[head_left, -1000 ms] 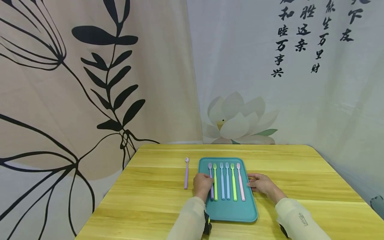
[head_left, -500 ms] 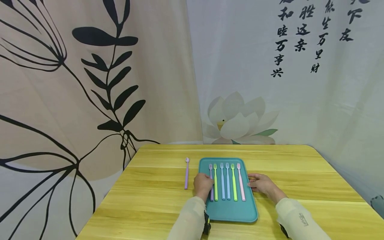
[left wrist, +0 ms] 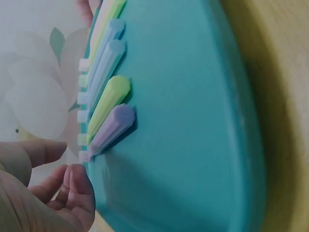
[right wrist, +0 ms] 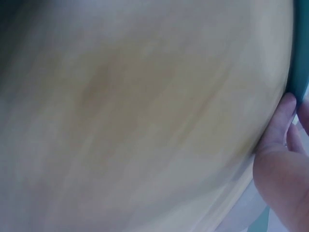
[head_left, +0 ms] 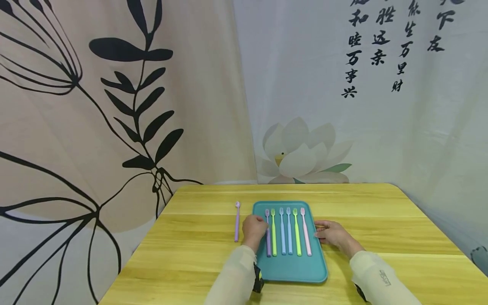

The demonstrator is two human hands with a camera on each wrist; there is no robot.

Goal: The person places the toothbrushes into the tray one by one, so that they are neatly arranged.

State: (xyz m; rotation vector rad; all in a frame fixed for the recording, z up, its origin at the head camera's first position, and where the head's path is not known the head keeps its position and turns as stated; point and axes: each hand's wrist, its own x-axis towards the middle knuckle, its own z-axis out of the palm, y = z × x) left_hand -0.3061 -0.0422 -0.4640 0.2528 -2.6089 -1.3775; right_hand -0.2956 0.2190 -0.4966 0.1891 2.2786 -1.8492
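Observation:
A teal tray (head_left: 293, 271) lies on the table with several toothbrushes in a row. My left hand (head_left: 254, 231) is by its left rim, beside a purple toothbrush (head_left: 268, 241); in the left wrist view, thumb and fingers stand apart with nothing between them. To the right of that brush come a green toothbrush (head_left: 273, 237), two blue toothbrushes (head_left: 283, 237), another green toothbrush (head_left: 297, 237) and a pink toothbrush (head_left: 306, 237). At the tray's right edge, my right hand (head_left: 335, 236) holds the rim between thumb and fingers; its fingertips are partly hidden in the right wrist view.
Another purple toothbrush (head_left: 237, 222) lies on the wooden table (head_left: 183, 254), left of the tray. A printed curtain (head_left: 213, 106) hangs behind the table's far edge.
My left hand has let go of the purple toothbrush at the tray's left side and moved slightly left. My right hand has stayed at the rim. The head view has shifted slightly.

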